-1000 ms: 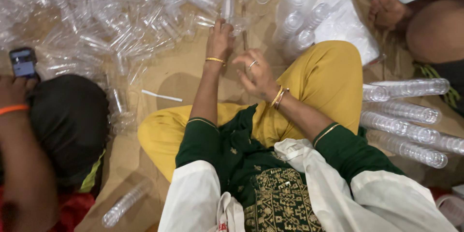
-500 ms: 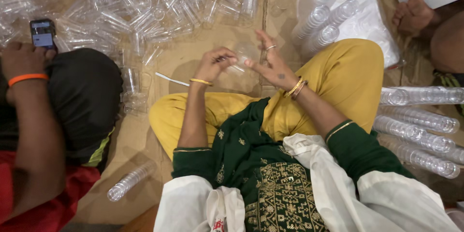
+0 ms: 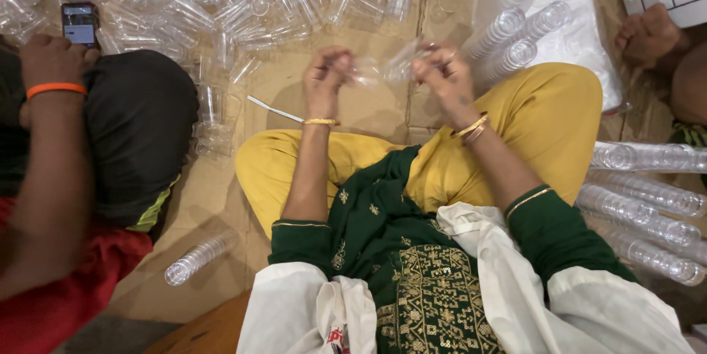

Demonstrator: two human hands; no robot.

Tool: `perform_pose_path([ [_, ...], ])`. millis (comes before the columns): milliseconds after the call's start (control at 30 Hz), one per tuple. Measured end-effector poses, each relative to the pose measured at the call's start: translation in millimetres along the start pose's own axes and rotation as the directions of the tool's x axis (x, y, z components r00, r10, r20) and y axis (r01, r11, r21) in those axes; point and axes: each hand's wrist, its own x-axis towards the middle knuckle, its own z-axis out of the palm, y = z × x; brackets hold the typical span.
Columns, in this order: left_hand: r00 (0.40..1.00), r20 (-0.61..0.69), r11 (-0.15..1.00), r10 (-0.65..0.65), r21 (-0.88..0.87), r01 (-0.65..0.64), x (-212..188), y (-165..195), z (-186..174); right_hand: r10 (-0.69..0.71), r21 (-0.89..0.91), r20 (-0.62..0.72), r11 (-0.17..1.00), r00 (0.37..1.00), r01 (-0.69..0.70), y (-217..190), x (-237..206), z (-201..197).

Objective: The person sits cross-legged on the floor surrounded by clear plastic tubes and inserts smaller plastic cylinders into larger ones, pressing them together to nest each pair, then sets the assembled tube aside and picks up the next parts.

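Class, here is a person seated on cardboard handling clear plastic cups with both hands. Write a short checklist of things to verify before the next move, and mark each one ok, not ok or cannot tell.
1. Left hand grips a clear cup: ok, though blurred.
2. Right hand grips a second cup: ok.
3. The two cups are lined up mouth to base: cannot tell, motion blur.
4. Loose cup pile lies within reach ahead: ok.
5. Finished stacks lie clear of the right elbow: ok.
6. Neighbour's hand stays out of the working space: ok.
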Motion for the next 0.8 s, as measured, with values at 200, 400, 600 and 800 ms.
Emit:
perform_pose_path([
  [200,0.995,0.049,0.996,0.089,0.011,-0.09,-2.7,-4.1,4.8,-0.082,0.316,0.104,0.948,0.991,0.046,-22.5,-5.8,13.8],
  [400,0.979,0.179,0.993,0.093,0.05,-0.104,-12.5,3.8,24.3,0.005,-0.03,0.322,1.0,0.947,0.005,-41.1,-8.8,25.1],
  [600,0.955,0.259,0.989,0.148,-0.023,-0.147,-15.4,17.4,34.6,0.17,-0.166,0.32,0.979,0.932,-0.121,-33.3,-11.9,25.4],
  [800,0.966,0.232,0.988,0.11,-0.133,-0.081,-14.9,17.0,40.0,0.025,-0.192,0.262,0.981,0.965,0.027,-30.8,-13.2,27.6],
])
